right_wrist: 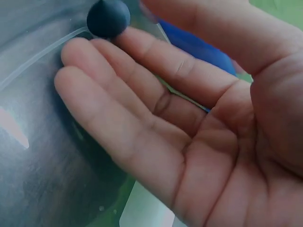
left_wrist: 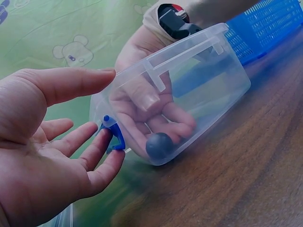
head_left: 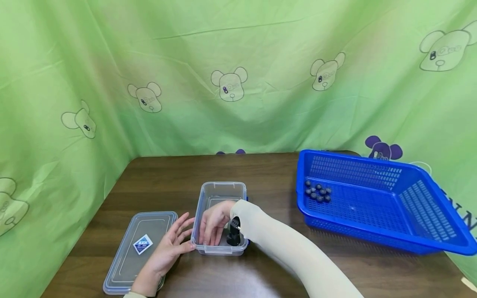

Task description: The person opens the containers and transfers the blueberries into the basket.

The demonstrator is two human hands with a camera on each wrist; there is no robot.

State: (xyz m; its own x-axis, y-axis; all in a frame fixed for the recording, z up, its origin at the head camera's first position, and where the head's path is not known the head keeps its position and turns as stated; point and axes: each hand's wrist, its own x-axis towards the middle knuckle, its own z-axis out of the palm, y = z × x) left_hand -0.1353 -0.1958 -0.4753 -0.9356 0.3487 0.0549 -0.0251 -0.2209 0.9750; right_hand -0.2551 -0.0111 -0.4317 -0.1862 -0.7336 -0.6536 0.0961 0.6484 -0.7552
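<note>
A clear plastic box (head_left: 223, 250) with blue latches stands at the middle of the table. My right hand (head_left: 214, 221) reaches down inside it, fingers extended and lightly bent. A small dark ball (left_wrist: 159, 145) sits low in a corner of the box. In the right wrist view, that ball (right_wrist: 108, 19) lies by the fingertips, with the thumb apart from the fingers. My left hand (head_left: 169, 250) is at the box's left side, fingers spread, the thumb by the rim. The left wrist view has its fingertips touching a blue latch (left_wrist: 113, 132).
To the left lies a clear lid (head_left: 123, 265) with a blue-white sticker, partly under the left forearm. A blue mesh basket (head_left: 357, 209) stands at the right, with several dark balls (head_left: 318, 192) in its left corner. A green curtain (head_left: 261, 124) hangs behind the table.
</note>
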